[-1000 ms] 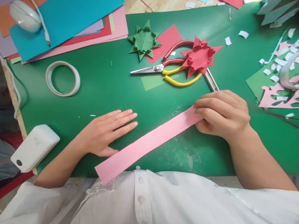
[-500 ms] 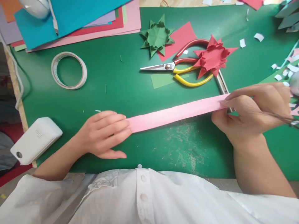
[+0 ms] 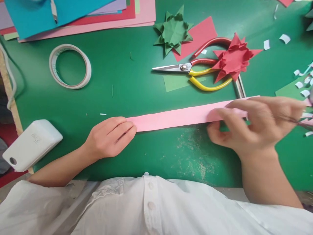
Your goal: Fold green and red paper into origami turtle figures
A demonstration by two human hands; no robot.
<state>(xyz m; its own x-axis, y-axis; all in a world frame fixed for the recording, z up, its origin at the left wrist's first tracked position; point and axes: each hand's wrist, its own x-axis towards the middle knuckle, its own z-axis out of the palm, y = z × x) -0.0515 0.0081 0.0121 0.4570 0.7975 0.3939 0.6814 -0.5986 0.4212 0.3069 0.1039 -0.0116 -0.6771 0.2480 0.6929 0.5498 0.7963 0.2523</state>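
A long pink paper strip (image 3: 171, 118) stretches across the green table, slightly higher at its right end. Its left end is under the fingers of my left hand (image 3: 111, 135), which are closed together on it. My right hand (image 3: 254, 124) is over the right part of the strip, blurred by motion, thumb and index finger at the strip's lower edge. A thin dark tool (image 3: 288, 120) lies in the curled fingers of my right hand; its shape is unclear. Above the strip are scissors (image 3: 183, 67) with red and yellow handles, a red folded paper star (image 3: 235, 58) resting on them.
A green paper star (image 3: 174, 31) touches a red paper piece (image 3: 202, 36). At the left are a tape roll (image 3: 52, 67) and a white device (image 3: 31, 143). Coloured sheets (image 3: 97, 21) lie at the upper left. White scraps (image 3: 285, 39) are scattered at the right.
My right hand has slid left along the strip, and more of the strip's right end shows beyond its fingers. The left hand's thumb has tucked in. The view has shifted slightly.
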